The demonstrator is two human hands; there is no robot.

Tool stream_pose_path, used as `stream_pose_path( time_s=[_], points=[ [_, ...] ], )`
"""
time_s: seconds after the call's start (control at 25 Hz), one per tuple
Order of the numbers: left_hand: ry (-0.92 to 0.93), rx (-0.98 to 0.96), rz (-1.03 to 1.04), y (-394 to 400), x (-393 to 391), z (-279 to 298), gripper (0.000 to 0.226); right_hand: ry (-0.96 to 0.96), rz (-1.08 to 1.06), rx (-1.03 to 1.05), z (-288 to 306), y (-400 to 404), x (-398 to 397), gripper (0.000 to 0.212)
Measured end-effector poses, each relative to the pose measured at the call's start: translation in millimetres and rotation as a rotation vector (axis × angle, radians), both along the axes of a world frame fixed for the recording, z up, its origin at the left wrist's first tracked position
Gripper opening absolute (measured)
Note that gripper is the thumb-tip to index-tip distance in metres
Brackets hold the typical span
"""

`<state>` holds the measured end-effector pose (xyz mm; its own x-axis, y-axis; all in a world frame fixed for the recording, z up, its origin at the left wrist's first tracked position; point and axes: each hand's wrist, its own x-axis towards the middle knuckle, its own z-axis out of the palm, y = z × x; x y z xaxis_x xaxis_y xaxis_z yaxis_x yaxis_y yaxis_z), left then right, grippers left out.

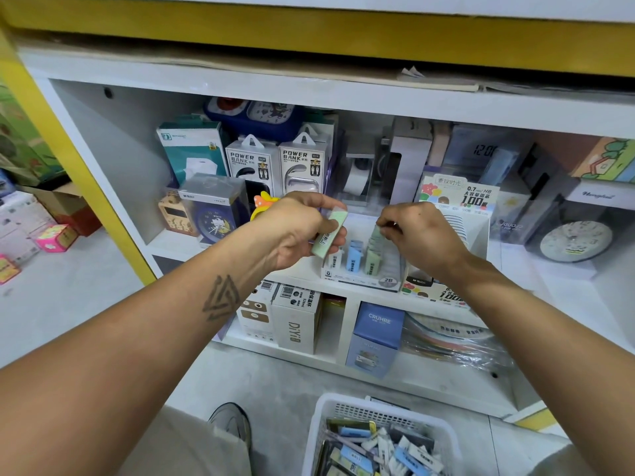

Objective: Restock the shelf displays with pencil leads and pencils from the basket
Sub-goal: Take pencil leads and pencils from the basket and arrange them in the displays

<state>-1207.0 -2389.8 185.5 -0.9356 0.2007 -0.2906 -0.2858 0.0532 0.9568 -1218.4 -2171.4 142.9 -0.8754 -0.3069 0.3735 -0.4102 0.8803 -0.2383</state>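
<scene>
White shelf (343, 94), stationery stock. Left hand (302, 228) grips a green lead case (328, 235): light, rigid, likely slick; hold by its long edges. Display box (364, 269) beneath, part-filled. Right hand (419, 235) pinches a green case seated in a row. Basket (347, 407) on floor, supply remaining.

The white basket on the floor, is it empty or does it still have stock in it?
Not empty: the white basket holds a jumble of lead packs.
</scene>
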Motion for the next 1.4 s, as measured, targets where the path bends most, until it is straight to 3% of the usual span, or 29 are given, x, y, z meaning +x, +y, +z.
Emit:
stream_pose_path(
  time_s=[0.2,0.72,0.8,0.92,1.0,1.24,1.4],
  points=[
    [-0.011,0.019,-0.051,2.6,2.1,0.9,0.045,-0.079,-0.026,0.036,5.7,-2.3,-1.8,0.014],
    [-0.019,-0.004,-0.033,6.5,3.7,-2.5,0.035,-0.111,-0.010,0.185,-1.9,-2.5,1.0,0.033],
    [-0.024,0.027,-0.026,8.0,4.0,-2.2,0.035,-0.106,-0.030,0.063,4.3,-5.8,0.1,0.037],
    [-0.025,0.051,0.001,11.2,4.2,0.2,0.038,-0.300,0.124,-0.427,19.3,-10.5,6.8,0.042],
    [-0.037,0.080,0.012,14.3,5.1,2.5,0.040,-0.389,0.231,-0.638,26.1,-11.6,14.6,0.034],
    [-0.117,0.246,0.011,20.9,4.5,8.5,0.015,-0.298,0.083,-0.696,38.1,0.6,17.1,0.010],
    [-0.108,0.229,0.051,18.9,2.8,4.1,0.012,-0.336,0.067,-0.874,37.3,3.4,17.0,0.015]
  ],
)
